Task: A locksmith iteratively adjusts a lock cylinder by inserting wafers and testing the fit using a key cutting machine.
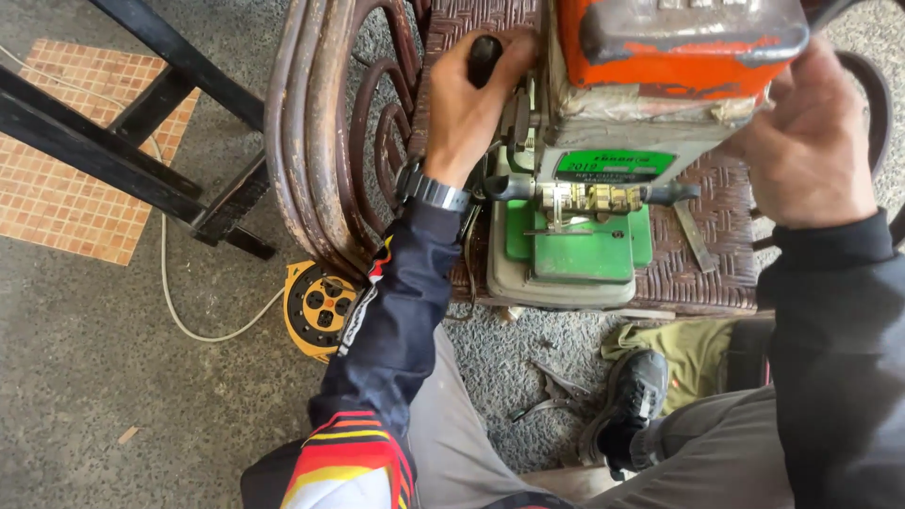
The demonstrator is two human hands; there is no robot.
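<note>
Now | left hand [471,104] grips black knob [485,57] | right hand [811,141] on key-cutting machine [603,141]

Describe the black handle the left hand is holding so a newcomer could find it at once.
Start at the green and orange machine sitting on the woven chair seat. Go to its left side, near the top, where the left hand wraps around a short black handle. It is the only rounded black knob there, unlike the flat metal clamps lower down.

Rattan armrest [316,132] blocks left of key-cutting machine [603,160]; open floor [113,377] beyond
</note>
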